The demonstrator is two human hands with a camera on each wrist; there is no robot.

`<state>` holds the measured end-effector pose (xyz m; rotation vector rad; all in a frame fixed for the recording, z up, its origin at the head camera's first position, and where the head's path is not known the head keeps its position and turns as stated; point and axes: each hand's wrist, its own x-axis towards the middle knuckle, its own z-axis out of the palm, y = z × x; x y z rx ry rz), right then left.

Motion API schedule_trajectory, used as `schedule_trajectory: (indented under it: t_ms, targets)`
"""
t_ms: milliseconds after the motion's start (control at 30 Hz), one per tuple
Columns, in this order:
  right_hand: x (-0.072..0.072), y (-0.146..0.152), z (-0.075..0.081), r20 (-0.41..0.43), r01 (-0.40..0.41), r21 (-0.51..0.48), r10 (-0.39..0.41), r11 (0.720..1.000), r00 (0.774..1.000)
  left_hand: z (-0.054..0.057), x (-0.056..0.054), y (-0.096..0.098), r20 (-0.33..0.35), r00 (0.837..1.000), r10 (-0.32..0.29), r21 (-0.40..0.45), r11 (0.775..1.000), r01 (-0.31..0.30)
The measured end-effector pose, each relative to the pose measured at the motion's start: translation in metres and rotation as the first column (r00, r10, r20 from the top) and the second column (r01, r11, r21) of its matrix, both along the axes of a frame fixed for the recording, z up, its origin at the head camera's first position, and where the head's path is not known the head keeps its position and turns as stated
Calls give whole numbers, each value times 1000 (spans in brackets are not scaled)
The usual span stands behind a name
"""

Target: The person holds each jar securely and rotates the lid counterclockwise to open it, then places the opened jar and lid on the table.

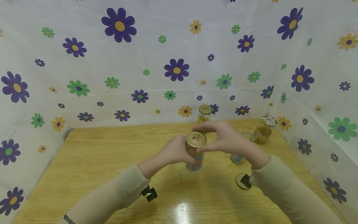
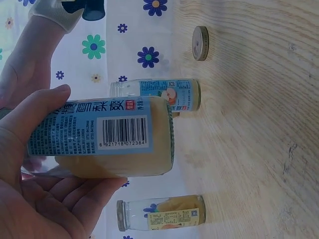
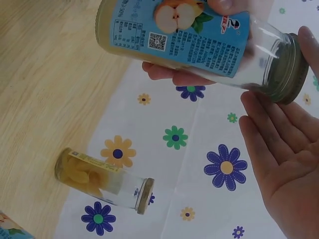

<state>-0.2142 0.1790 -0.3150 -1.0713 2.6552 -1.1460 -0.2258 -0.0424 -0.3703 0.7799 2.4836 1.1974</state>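
My left hand [image 1: 176, 151] grips a glass jar [image 2: 99, 124] with a blue pear-drink label and pale contents. The jar stands upright off the table, its gold lid [image 1: 196, 139] on top. My right hand [image 1: 223, 137] spreads around this lid, thumb on one side and fingers on the other. In the right wrist view its fingers look fairly straight beside the lid; how firmly they touch cannot be told. Behind the right forearm, partly hidden, stands another blue-labelled jar [image 2: 169, 94] with no lid visible on it. A loose gold lid [image 1: 243, 181] lies on the table near the right cuff.
A gold-lidded jar of yellow fruit [image 3: 99, 177] stands at the back of the wooden table [image 1: 112, 155]. Further right is a fruit jar [image 1: 263, 132] with a patterned top. Flower-printed cloth [image 1: 151, 53] encloses the back and sides.
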Motion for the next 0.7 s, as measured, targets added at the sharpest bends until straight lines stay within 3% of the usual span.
schedule_trajectory:
  t_ms: [133,433,700]
  targets:
    - [1,1,0,-8,-3,-13,2,1000,1000,-1,-1,0,5,1000,-5,2,1000,5]
    - [0,5,-3,34,-93,-75,96,993,995,1,0,0,-8,999,-38,-15,999,38]
    - [2,5,-1,73,-103,-79,108,992,991,2,1,1,-2,999,-46,8,999,46]
